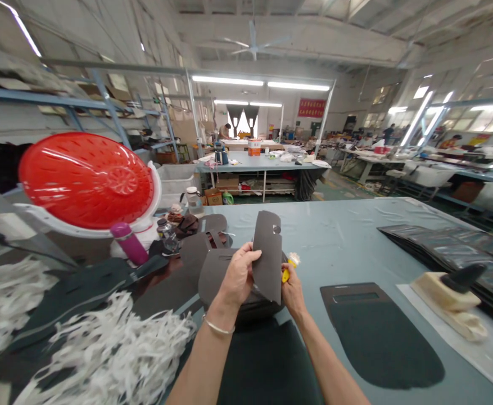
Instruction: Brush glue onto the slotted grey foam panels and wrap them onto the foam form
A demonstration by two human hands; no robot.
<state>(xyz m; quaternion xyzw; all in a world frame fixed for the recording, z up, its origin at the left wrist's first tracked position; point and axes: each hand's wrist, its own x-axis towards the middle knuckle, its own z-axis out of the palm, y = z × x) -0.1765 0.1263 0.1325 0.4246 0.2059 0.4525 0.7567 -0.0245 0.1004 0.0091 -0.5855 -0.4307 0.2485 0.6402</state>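
Observation:
My left hand (238, 275) is closed on a dark grey flat panel (267, 261), thumb in front. The panel stands on edge and has a round notch near its upper right. My right hand (293, 292) is closed round a small brush (287, 274) with a yellow handle and pale bristles, just right of the panel's edge. Whether the right fingers also touch the panel, I cannot tell. More dark panels (210, 275) lie beneath and left of my hands, partly hidden. A larger dark panel (381, 332) with a slot lies flat on the blue-grey table (334, 225).
A cream block with a black handle (448, 292) sits on a white sheet at right, beside stacked dark pieces (452, 253). White strips (115, 349) heap at left. A red basket (86, 180), purple bottle (129, 243) and jars stand beyond. People work far off.

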